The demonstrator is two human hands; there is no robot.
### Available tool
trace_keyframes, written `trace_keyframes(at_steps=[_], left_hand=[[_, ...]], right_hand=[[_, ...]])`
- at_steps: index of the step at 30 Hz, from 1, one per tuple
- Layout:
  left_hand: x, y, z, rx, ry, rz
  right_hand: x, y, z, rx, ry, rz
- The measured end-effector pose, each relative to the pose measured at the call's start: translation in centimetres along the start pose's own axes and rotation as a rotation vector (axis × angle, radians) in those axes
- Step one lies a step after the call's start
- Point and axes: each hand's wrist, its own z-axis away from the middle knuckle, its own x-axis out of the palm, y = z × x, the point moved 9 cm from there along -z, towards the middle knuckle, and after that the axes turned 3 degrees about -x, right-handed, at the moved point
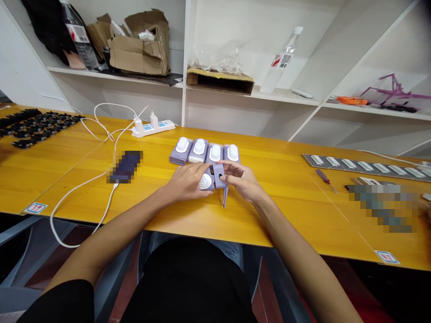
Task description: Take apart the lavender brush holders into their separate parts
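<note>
My left hand (189, 181) is closed around a small purple case with a white round knob (205, 181). On the case's right side, the fingers of my right hand (245, 180) pinch a purple cover piece (218, 172) with a dark round hole. A dark gap shows between the case and this piece. Below it, a thin purple flap (225, 196) hangs toward the table. Just behind my hands stands a row of several similar purple cases (179, 158) with white knobs on top.
A white power strip (153, 128) with plugs and cables lies at the back left, near a blurred phone (126, 167) on a cable. To the right are a screwdriver (326, 180) and a long grey strip (353, 167) with white pieces. Shelves (218, 105) rise behind the table.
</note>
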Motion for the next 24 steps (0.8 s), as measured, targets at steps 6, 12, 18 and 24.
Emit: trace_keyframes(at_steps=[6, 12, 18, 24], left_hand=[[0.3, 0.0, 0.0, 0.044, -0.004, 0.010], [-0.1, 0.0, 0.1, 0.068, -0.011, 0.032], [-0.1, 0.1, 0.0, 0.071, -0.018, 0.023], [0.0, -0.2, 0.0, 0.078, -0.008, 0.018]], right_hand=[[0.0, -0.2, -0.1, -0.030, -0.013, -0.003], [-0.9, 0.0, -0.2, -0.018, 0.004, -0.030], [-0.7, 0.1, -0.1, 0.009, -0.020, -0.071], [-0.2, 0.0, 0.1, 0.052, -0.066, -0.155]])
